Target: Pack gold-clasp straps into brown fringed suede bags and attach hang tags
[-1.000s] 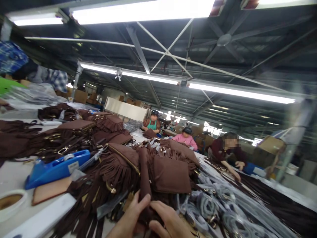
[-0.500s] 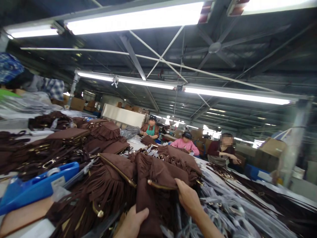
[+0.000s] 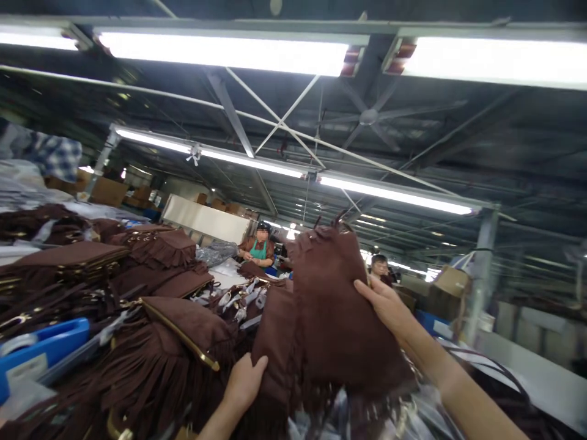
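A dark brown fringed bag (image 3: pixel 342 318) is held up in front of me, its broad flat side facing me and some fringe sticking up at the top. My right hand (image 3: pixel 383 302) pinches its upper right edge, thumb on the near face. Lower down, my left hand (image 3: pixel 245 379) grips another brown fringed bag (image 3: pixel 275 342) at its left edge; whether the two pieces are joined I cannot tell. Just left lies a fringed brown bag (image 3: pixel 188 324) with a gold zipper along its edge.
A blue tape dispenser (image 3: pixel 55 345) stands at the left among brown straps. Stacked brown bags (image 3: pixel 68 260) lie behind it. Plastic-wrapped parts (image 3: pixel 342 409) lie beneath the raised bag. A co-worker in a green apron (image 3: pixel 259 249) sits across the table; another person (image 3: pixel 380 266) is further right.
My right hand has lifted the brown bag up and to the right, turning its flat side toward me. My left hand stays low on brown fabric. The view has swung right.
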Available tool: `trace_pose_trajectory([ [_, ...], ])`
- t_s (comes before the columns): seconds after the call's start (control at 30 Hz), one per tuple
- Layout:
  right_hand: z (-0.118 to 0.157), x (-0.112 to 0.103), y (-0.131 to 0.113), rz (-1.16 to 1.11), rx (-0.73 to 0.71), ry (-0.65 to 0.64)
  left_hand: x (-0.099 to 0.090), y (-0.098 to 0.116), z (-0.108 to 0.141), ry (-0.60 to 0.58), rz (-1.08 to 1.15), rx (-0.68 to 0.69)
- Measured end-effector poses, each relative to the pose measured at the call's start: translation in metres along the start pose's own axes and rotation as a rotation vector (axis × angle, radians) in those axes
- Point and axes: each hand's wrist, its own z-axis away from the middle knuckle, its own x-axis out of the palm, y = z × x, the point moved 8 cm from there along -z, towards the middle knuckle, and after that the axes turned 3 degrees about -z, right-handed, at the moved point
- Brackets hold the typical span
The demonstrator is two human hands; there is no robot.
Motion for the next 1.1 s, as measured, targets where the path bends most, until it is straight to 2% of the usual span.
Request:
trace_pose_trajectory([
  [0.1,0.035,0.025,0.006,-0.296,0.106,-0.186,-0.008,0.014,0.017,0.099,-0.151,0.064],
  [0.2,0.070,0.052,0.004,-0.659,0.234,-0.387,-0.019,0.032,0.039,0.163,-0.159,0.190],
  [0.3,0.097,0.064,-0.011,-0.730,0.229,-0.511,-0.035,0.030,0.058,0.164,-0.081,0.229],
  [0.4,0.126,0.077,-0.035,-0.710,0.189,-0.660,-0.061,0.012,0.078,0.142,0.051,0.182],
  [0.47,0.149,0.089,-0.049,-0.715,0.209,-0.748,-0.090,-0.001,0.094,0.161,0.197,0.137],
  [0.53,0.172,0.102,-0.060,-0.726,0.242,-0.810,-0.131,-0.014,0.114,0.267,0.391,0.072],
  [0.57,0.183,0.109,-0.065,-0.725,0.254,-0.835,-0.156,-0.020,0.127,0.359,0.477,0.037],
  [0.63,0.204,0.125,-0.069,-0.697,0.273,-0.882,-0.199,-0.016,0.155,0.476,0.503,0.087],
  [0.7,0.225,0.143,-0.068,-0.622,0.289,-0.934,-0.223,0.005,0.180,0.424,0.322,0.208],
  [0.77,0.244,0.162,-0.065,-0.528,0.290,-0.991,-0.225,0.023,0.199,0.287,0.095,0.262],
  [0.83,0.260,0.181,-0.064,-0.456,0.285,-1.037,-0.209,0.031,0.209,0.099,-0.038,0.254],
  [0.9,0.269,0.196,-0.064,-0.420,0.273,-1.053,-0.187,0.026,0.211,-0.077,-0.023,0.208],
  [0.93,0.271,0.201,-0.064,-0.403,0.263,-1.046,-0.177,0.019,0.210,-0.130,0.033,0.170],
  [1.0,0.271,0.206,-0.059,-0.380,0.268,-1.037,-0.163,0.001,0.203,-0.138,0.183,0.076],
  [1.1,0.271,0.197,-0.043,-0.439,0.408,-1.105,-0.160,-0.024,0.190,-0.010,0.333,-0.001],
])
